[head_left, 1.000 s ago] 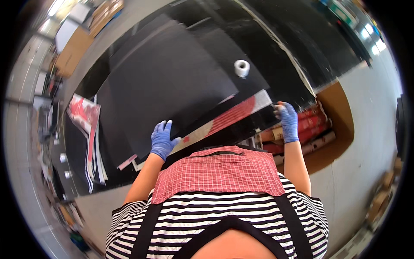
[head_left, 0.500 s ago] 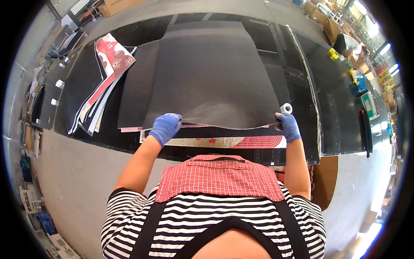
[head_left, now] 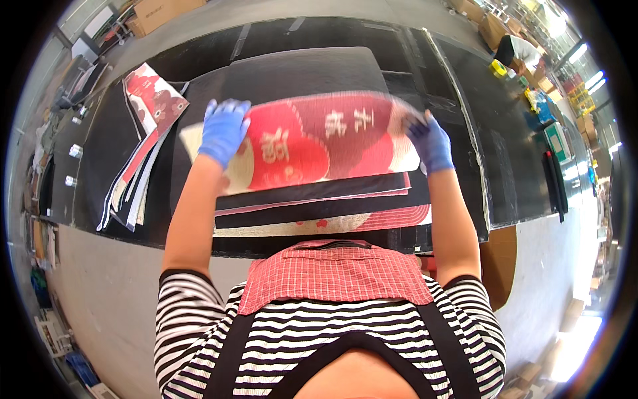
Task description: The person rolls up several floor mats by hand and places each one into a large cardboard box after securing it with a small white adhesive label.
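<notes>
At nine o'clock a stack of red patterned sheets point(head_left: 149, 126) lies on the black surface point(head_left: 279, 40). The left hand point(head_left: 222, 130), blue-gloved, closes its fingers on the left end of a red printed panel point(head_left: 312, 143), lifted and blurred above a pile of dark sheets point(head_left: 319, 199). At three o'clock the right hand point(head_left: 430, 141) pinches its right end.

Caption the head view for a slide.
Two blue-gloved hands, left and right, lift a red printed fabric panel over stacked panels on a black table.
</notes>
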`<state>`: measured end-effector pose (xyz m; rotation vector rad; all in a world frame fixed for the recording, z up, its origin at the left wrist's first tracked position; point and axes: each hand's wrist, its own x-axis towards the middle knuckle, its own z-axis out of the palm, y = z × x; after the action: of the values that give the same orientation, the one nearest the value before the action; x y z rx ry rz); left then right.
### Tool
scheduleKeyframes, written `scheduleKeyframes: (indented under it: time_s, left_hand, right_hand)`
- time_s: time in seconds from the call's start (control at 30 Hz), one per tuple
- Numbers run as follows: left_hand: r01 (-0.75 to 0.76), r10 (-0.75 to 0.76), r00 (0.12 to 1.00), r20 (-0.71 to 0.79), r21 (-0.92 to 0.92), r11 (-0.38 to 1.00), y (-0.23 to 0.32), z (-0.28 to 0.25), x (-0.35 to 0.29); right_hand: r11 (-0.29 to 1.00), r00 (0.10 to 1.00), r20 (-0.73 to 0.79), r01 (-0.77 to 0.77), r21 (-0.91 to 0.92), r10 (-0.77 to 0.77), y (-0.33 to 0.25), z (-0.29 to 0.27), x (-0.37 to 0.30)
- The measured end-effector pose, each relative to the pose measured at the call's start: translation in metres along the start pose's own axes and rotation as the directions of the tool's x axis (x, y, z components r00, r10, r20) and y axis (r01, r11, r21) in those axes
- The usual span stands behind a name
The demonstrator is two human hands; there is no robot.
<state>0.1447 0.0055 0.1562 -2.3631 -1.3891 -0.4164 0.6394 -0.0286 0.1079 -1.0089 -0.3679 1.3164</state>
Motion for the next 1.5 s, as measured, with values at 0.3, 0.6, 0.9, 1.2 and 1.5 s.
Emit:
scheduleKeyframes:
  time_s: [0.3, 0.6, 0.9, 1.2, 1.5]
  left_hand:
    - [0.815, -0.697, 0.561, 0.446, -0.151, 0.56, -0.017, 0.12, -0.138]
    - [0.801, -0.821, 0.478, 0.312, -0.537, 0.263, -0.016, 0.123, -0.151]
    - [0.775, -0.741, 0.623, 0.251, -0.328, 0.541, -0.021, 0.147, -0.147]
    - [0.327, -0.301, 0.941, 0.156, -0.176, 0.928, 0.055, 0.114, -0.076]
    - [0.278, -0.14, 0.806, 0.575, -0.159, 0.947, 0.148, 0.118, -0.063]
  right_hand:
    - [-0.33, 0.833, 0.455, 0.353, -0.875, -0.315, 0.094, -0.037, 0.028]
    - [0.083, 0.939, -0.03, -0.001, -0.997, -0.344, 0.09, -0.102, 0.012]
    - [0.107, 0.954, -0.044, -0.013, -0.994, -0.296, 0.092, -0.121, 0.004]
    - [-0.3, 0.701, 0.601, 0.521, -0.799, -0.384, 0.105, 0.023, -0.024]
    - [-0.553, 0.917, 0.399, 0.335, -0.763, 0.005, 0.182, 0.04, -0.043]
